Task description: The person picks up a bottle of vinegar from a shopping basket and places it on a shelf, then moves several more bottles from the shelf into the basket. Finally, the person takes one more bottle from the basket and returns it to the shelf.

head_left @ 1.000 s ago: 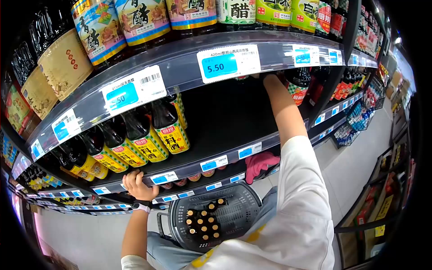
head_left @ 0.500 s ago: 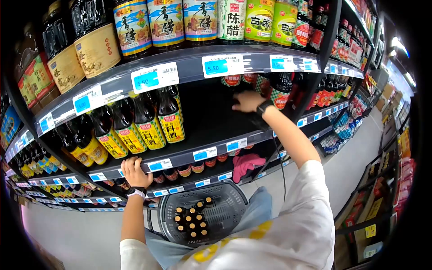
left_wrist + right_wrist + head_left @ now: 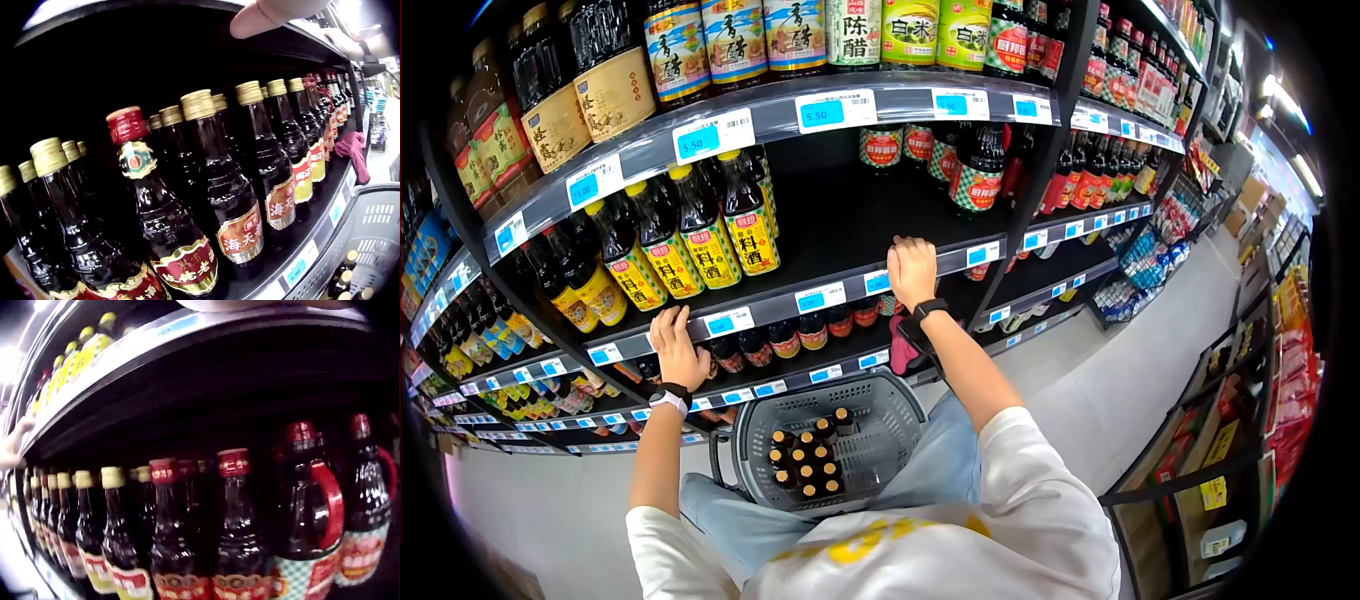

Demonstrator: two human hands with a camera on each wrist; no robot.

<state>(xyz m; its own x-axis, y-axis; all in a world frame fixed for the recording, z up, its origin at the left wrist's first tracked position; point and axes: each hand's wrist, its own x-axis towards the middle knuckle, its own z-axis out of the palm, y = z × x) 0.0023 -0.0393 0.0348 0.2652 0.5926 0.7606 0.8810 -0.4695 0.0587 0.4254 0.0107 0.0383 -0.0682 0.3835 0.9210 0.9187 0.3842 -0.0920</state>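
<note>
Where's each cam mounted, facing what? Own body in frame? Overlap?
Head: head-worn, looks forward-down at the black shelf; shows left hand, right hand, arms, torso, legs.
Left wrist: on it, faces gold-capped dark bottles; left hand partly at top, right hand upper right.
Right wrist: on it, faces red-handled dark bottles; right hand's edge at top, left hand far left.
Shared by head and left wrist: grey plastic basket, pink cloth.

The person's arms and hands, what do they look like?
Both sleeves are short and white. The left hand, gloveless, has a black strap and pale wristband; the right hand, gloveless too, has a black wristband.
</note>
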